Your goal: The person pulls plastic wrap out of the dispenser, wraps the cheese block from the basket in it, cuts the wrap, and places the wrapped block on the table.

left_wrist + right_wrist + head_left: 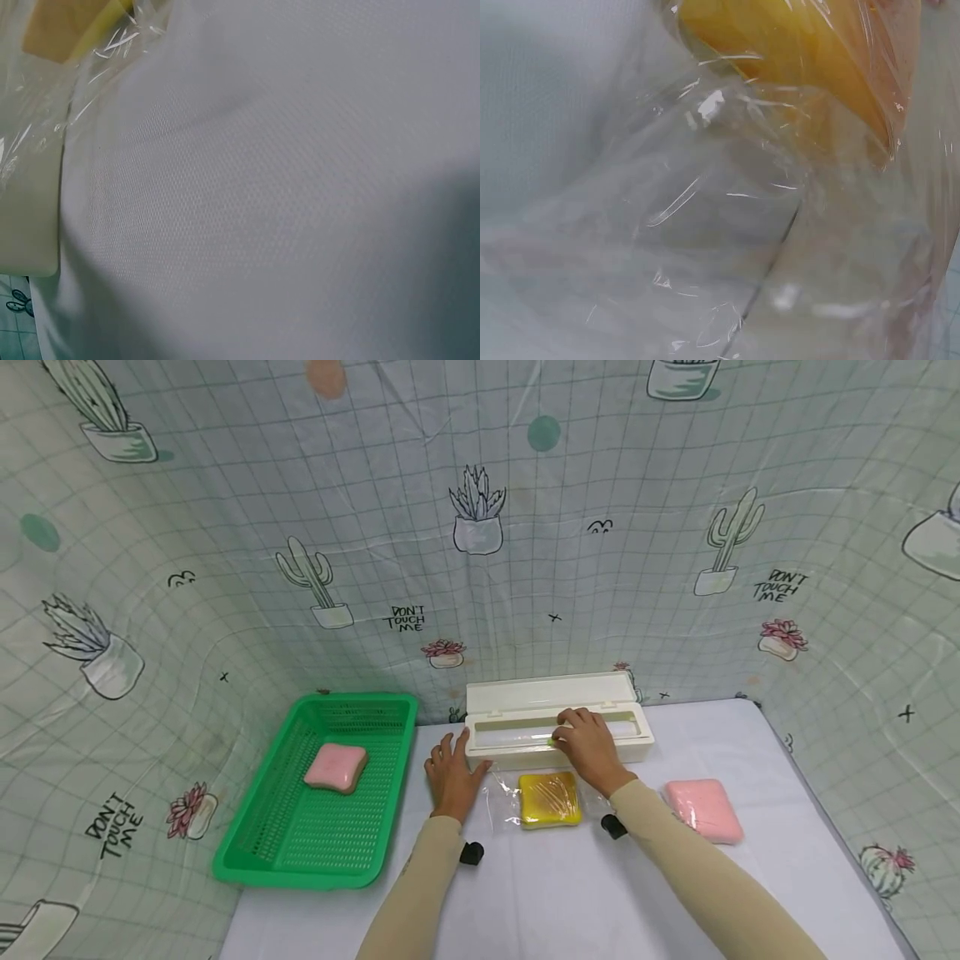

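1 open box, basket holding pink block

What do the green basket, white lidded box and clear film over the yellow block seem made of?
Green basket: likely moulded plastic with a low sheen, given its even colour and regular perforations.
White lidded box: probably rigid plastic, smooth; its rounded corners and even surface suggest that.
Clear film: apparently thin, glossy plastic, see-through with sharp highlights and creases.
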A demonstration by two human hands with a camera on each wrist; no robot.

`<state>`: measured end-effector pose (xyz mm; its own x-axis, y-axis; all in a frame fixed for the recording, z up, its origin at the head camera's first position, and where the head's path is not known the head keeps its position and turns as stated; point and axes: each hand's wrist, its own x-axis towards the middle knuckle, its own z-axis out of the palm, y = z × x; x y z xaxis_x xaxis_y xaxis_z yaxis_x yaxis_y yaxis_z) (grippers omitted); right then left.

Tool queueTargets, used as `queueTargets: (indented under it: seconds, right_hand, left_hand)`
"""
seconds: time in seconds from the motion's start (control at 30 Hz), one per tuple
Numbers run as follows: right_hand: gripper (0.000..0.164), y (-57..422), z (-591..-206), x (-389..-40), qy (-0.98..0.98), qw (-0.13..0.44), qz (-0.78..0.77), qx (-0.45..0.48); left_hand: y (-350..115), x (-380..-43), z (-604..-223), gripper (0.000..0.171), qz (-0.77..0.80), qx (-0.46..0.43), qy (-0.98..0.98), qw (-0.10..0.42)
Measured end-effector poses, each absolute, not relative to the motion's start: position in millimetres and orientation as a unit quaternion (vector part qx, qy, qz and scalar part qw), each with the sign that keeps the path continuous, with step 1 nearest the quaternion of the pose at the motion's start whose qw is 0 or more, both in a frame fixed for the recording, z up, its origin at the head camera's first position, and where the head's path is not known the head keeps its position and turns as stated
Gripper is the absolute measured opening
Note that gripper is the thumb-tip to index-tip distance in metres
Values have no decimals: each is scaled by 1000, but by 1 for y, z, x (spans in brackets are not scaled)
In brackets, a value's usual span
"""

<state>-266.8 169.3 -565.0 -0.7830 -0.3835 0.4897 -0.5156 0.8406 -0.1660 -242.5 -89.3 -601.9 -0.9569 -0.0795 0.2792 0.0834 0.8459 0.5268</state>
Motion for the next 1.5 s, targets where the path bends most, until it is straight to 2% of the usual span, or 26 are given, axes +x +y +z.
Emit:
queueTargets:
  seconds: [0.4, 1.5]
  right_hand:
    - [9, 175, -567, -267, -926, 243, 142, 253]
    - [10, 196, -573, -269, -921, 251, 150, 257]
  left_hand:
    - [-91, -244, -605, 74, -273, -6, -951, 147]
    - [-91, -243, -599, 73, -285, -3, -949, 138]
